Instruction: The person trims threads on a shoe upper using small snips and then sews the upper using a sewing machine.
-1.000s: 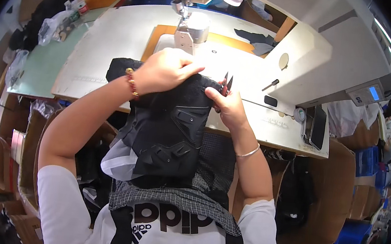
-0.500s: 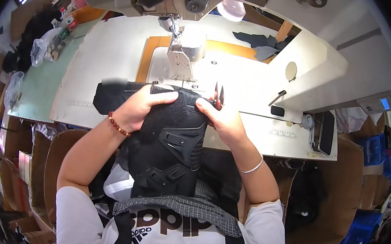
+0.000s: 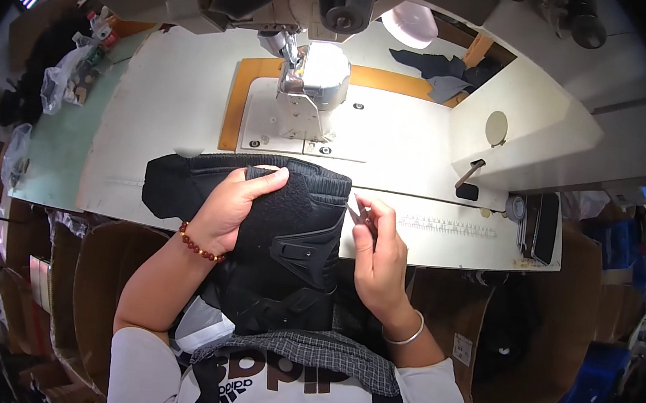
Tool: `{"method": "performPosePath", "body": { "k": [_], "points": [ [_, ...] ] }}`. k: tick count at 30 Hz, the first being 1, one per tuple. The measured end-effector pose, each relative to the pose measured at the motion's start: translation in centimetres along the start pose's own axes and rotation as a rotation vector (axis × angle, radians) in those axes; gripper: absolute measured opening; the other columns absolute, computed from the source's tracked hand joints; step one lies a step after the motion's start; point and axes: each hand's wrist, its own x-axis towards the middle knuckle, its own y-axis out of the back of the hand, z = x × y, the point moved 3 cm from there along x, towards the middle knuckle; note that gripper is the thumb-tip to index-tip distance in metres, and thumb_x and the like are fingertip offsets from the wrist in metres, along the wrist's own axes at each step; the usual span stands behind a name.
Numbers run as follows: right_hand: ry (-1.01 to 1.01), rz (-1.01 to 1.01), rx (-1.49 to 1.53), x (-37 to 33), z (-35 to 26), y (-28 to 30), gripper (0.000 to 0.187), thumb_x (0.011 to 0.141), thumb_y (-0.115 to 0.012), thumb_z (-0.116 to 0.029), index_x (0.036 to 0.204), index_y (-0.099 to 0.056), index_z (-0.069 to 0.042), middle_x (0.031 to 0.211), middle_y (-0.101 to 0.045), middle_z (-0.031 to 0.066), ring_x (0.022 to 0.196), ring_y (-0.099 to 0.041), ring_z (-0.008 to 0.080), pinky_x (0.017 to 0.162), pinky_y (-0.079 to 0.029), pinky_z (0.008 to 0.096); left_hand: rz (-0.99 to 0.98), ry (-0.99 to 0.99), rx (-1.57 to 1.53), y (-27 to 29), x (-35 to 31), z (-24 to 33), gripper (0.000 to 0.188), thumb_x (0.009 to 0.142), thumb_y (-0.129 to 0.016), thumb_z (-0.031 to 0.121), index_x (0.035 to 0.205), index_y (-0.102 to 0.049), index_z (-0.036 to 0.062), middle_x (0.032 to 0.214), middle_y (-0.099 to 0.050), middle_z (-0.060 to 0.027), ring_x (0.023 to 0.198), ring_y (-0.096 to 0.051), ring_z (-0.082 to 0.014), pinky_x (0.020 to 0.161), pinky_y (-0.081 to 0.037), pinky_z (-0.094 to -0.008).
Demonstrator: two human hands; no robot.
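My left hand (image 3: 226, 205) is closed on a black padded fabric piece (image 3: 272, 232), its thumb lying over the top edge. The piece has moulded panels, a ribbed elastic band along the top and a strap end sticking out to the left. It hangs over the table's front edge down to my lap. Small thread snips (image 3: 363, 215) are in my right hand (image 3: 383, 267), held between thumb and fingers. Their blades point at the right end of the elastic band, close to its edge. Fingers partly hide the snips' handle.
A post-bed sewing machine (image 3: 315, 90) stands beyond the piece on the white table (image 3: 167, 106). Dark fabric scraps (image 3: 435, 68) lie at the back right. Plastic bags (image 3: 64, 76) sit at the far left. Cardboard boxes (image 3: 535, 357) flank me below the table.
My right hand has let go of the piece's top edge and moved right and down, turning the snips toward it. The piece has come slightly nearer to me, still in my left hand.
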Motion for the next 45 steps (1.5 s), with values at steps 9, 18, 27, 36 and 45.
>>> {"method": "performPosePath", "body": {
  "k": [9,18,27,36,45],
  "points": [
    [0.06,-0.143,-0.162,-0.1,-2.3,-0.3,0.053,0.087,-0.064,-0.006,0.139,-0.05,-0.006,0.081,-0.057,0.0111,0.061,-0.059,0.0271,0.055,-0.047,0.0372,0.014,0.116,-0.191,-1.2,-1.1,-0.8,0.023,0.099,-0.054,0.016,0.11,-0.063,-0.0031,0.105,-0.069,-0.013,0.094,-0.07,-0.0225,0.085,-0.058,-0.0368],
    [0.07,-0.22,-0.245,0.3,-2.9,0.4,0.054,0.087,-0.065,-0.008,0.139,-0.051,-0.007,0.075,-0.051,0.0086,0.055,-0.055,0.024,0.051,-0.044,0.0367,-0.124,0.299,-0.488,-2.5,-2.4,-1.5,0.037,0.105,-0.04,0.025,0.122,-0.054,-0.0048,0.121,-0.062,-0.0195,0.107,-0.065,-0.0306,0.095,-0.054,-0.0447],
    [0.067,-0.234,-0.332,0.8,-3.5,0.8,0.052,0.086,-0.066,-0.01,0.137,-0.053,-0.008,0.074,-0.05,0.0078,0.053,-0.055,0.0233,0.049,-0.044,0.0361,0.009,0.178,-0.392,-3.0,-2.5,-1.4,0.027,0.103,-0.043,0.02,0.118,-0.057,0.0015,0.117,-0.064,-0.0152,0.105,-0.066,-0.028,0.093,-0.056,-0.0425],
    [0.064,-0.24,-0.329,1.0,-3.5,0.8,0.053,0.085,-0.066,-0.008,0.136,-0.053,-0.012,0.074,-0.051,0.0073,0.053,-0.056,0.0236,0.049,-0.045,0.0361,-0.006,0.148,-0.371,-3.2,-2.5,-1.4,0.022,0.103,-0.043,0.017,0.114,-0.056,0.0038,0.113,-0.064,-0.0128,0.101,-0.067,-0.0261,0.09,-0.057,-0.0411],
    [0.048,-0.251,-0.28,1.0,-3.6,0.9,0.052,0.084,-0.067,-0.007,0.133,-0.055,-0.016,0.073,-0.052,0.0071,0.054,-0.058,0.0251,0.049,-0.047,0.0377,-0.028,0.126,-0.361,-2.9,-2.5,-1.5,0.018,0.103,-0.044,0.016,0.11,-0.056,0.0055,0.11,-0.065,-0.0114,0.1,-0.067,-0.0253,0.089,-0.057,-0.0401]
  ]
}}
